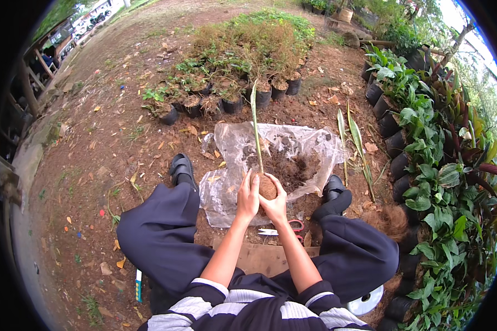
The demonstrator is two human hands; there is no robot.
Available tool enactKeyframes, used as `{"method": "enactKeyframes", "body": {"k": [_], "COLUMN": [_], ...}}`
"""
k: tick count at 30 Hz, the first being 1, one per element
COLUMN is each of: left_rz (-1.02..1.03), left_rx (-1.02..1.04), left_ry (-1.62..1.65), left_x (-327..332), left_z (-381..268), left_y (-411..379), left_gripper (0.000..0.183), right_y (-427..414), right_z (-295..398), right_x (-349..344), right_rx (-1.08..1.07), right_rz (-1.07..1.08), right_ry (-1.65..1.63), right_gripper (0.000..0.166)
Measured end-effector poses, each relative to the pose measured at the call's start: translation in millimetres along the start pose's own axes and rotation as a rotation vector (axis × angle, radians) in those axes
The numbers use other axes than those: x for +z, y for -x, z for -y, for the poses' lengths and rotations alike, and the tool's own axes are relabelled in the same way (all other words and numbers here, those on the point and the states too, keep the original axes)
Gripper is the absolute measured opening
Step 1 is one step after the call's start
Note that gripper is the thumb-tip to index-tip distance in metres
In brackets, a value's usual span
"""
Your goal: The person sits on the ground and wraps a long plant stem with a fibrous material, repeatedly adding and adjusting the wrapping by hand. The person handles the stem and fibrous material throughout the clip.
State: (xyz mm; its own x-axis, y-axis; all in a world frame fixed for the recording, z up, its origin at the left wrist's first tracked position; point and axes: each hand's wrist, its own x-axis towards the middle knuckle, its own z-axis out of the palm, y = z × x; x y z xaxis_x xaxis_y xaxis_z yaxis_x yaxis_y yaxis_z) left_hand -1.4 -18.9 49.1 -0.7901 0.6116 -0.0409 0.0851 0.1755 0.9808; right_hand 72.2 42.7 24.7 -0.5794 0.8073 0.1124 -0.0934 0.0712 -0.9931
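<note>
Between my palms is a round ball of brown coconut fibre (267, 188), with one tall snake plant leaf (256, 124) standing up from its top. My left hand (247, 196) cups the near left side, fingers pointing up. The right side is wrapped by my right hand (276, 201), its thumb across the front. Below the ball a clear plastic sheet (223, 207) lies crumpled on the soil, carrying a heap of dark loose fibre (296, 167). Red-handled scissors (269, 232) rest near my wrists, partly hidden by my right forearm.
Two loose snake plant leaves (358, 138) lie right of the sheet. Black-bagged seedlings (232, 103) stand ahead; leafy potted plants (422, 182) line the right. A fibre clump (385, 223) and a white spool (366, 301) sit by my right leg, a teal-handled tool (138, 285) by my left.
</note>
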Motion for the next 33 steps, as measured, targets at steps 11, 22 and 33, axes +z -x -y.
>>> {"method": "enactKeyframes", "body": {"k": [11,22,33], "left_rz": [-0.005,-0.044,0.260], "left_rx": [-0.241,-0.059,-0.597], "left_ry": [0.503,0.173,0.988], "left_x": [-5.5,-4.2,-7.9], "left_z": [9.7,0.5,14.3], "left_y": [-8.4,-3.4,-2.7], "left_gripper": [0.039,0.043,0.042], "right_y": [3.2,5.6,5.7], "right_z": [22.5,19.6,37.4], "right_x": [-1.1,0.3,2.1], "right_rx": [0.033,0.038,-0.052], "right_rz": [0.070,0.038,0.016], "right_ry": [-0.093,-0.097,0.243], "right_gripper": [0.059,0.057,0.049]}}
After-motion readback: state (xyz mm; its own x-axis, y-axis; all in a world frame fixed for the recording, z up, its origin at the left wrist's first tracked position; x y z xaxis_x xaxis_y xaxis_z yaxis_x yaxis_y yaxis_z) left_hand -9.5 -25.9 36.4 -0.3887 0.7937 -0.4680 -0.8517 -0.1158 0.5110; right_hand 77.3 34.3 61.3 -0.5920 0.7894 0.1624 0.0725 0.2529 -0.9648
